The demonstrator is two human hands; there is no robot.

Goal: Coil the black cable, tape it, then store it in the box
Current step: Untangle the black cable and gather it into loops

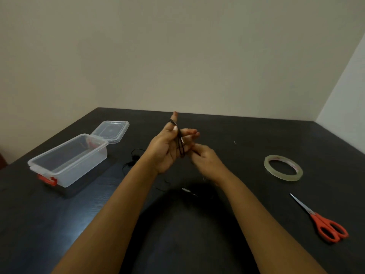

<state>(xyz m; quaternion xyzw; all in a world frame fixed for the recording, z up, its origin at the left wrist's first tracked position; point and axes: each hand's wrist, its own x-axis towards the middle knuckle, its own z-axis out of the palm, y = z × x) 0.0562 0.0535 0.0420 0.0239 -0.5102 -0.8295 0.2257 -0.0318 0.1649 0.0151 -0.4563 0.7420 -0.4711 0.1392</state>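
My left hand [167, 149] is raised over the table with its fingers spread, and several loops of the thin black cable [180, 143] run around them from the index finger down to the palm. Just to the right, my right hand [205, 161] pinches a strand of the cable beside the loops. Loose cable [130, 163] trails on the table to the left of my forearm, and a metal plug end [187, 190] lies between my arms. The clear plastic box [65, 171] with red latches stands open at the left. A roll of clear tape [283, 168] lies at the right.
The box's clear lid [110, 131] hangs open behind it. Orange-handled scissors [324, 224] lie at the near right, blades pointing away. The dark table [246, 139] ends at a pale wall at the back and right.
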